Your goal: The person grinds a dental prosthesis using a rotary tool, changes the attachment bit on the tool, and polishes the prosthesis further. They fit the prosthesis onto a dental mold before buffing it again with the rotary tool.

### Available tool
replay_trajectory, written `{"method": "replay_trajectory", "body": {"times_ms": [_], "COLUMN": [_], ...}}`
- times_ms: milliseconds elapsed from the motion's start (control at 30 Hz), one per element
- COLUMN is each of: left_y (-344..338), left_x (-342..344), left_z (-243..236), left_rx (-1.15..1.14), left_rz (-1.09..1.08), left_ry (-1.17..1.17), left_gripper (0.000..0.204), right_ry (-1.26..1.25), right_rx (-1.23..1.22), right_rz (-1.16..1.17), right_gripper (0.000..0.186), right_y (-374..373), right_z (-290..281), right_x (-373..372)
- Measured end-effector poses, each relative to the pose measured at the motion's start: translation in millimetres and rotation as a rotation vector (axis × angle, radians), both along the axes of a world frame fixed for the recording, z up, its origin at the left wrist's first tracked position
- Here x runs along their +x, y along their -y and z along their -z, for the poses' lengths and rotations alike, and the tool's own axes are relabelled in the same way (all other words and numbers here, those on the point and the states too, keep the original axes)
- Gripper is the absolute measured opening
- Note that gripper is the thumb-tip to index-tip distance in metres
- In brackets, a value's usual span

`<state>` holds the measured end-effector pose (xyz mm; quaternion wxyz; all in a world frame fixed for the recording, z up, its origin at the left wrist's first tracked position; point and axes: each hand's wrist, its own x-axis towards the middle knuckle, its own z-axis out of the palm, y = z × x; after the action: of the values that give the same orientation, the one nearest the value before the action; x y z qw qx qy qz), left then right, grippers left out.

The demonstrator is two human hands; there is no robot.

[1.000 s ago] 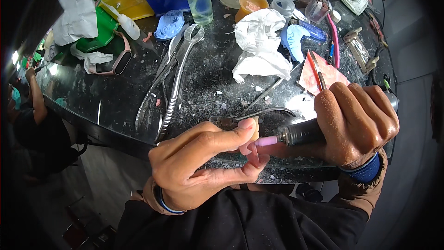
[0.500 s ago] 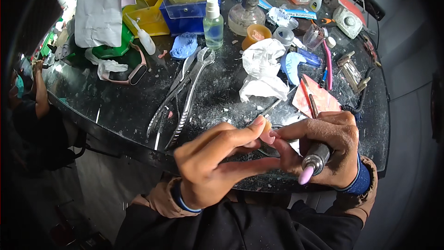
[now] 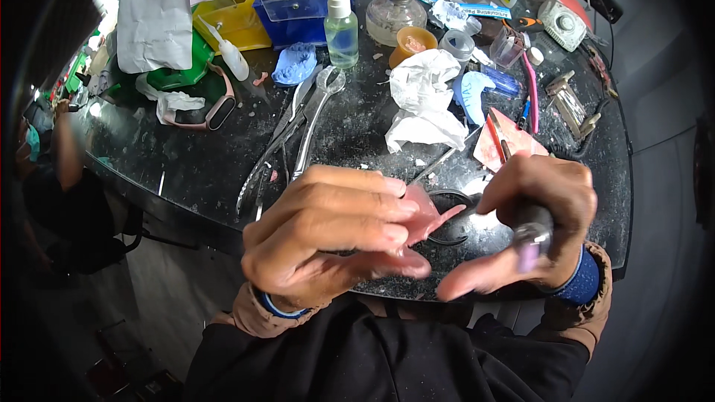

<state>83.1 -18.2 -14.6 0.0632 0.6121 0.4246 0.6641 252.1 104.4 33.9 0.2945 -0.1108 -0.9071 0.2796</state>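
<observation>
Pinched in the left hand is a pink denture plate, while the right hand grips a rotary handpiece, tip lifted clear, so trimming looks unfinished.

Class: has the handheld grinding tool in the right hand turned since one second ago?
Yes. The handheld grinding tool in the right hand pointed left at the pink piece; now its tip points down, off the table edge.

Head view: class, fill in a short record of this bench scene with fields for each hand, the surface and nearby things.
left hand: pinches a pink plate-like piece
right hand: grips a handheld rotary tool, tip pointing toward the camera
surface: dark round table, dusty
nearby: metal pliers, crumpled white tissue, clear spray bottle
</observation>
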Motion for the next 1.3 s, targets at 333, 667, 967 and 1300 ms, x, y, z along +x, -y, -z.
{"method": "replay_trajectory", "body": {"times_ms": [333,667,967,1300], "left_y": [3.1,1.0,4.7,5.0], "left_x": [-12.9,-16.1,-22.2,-14.9], "left_z": [2.6,4.6,-1.7,4.2], "left_rx": [0.075,0.122,0.047,0.070], "left_rz": [0.027,0.076,0.144,0.137], "left_ry": [-0.263,-0.335,-0.395,-0.302], "left_gripper": [0.030,0.031,0.031,0.027], "right_ry": [0.153,0.142,0.136,0.157], "right_rx": [0.173,0.364,0.431,0.413], "right_rz": [0.025,0.043,0.050,0.025], "right_gripper": [0.065,0.067,0.071,0.072], "right_y": [7.4,8.9,6.3,0.6], "right_z": [6.5,6.5,5.7,7.4], "right_x": [-5.7,-6.9,-7.9,-5.6]}}
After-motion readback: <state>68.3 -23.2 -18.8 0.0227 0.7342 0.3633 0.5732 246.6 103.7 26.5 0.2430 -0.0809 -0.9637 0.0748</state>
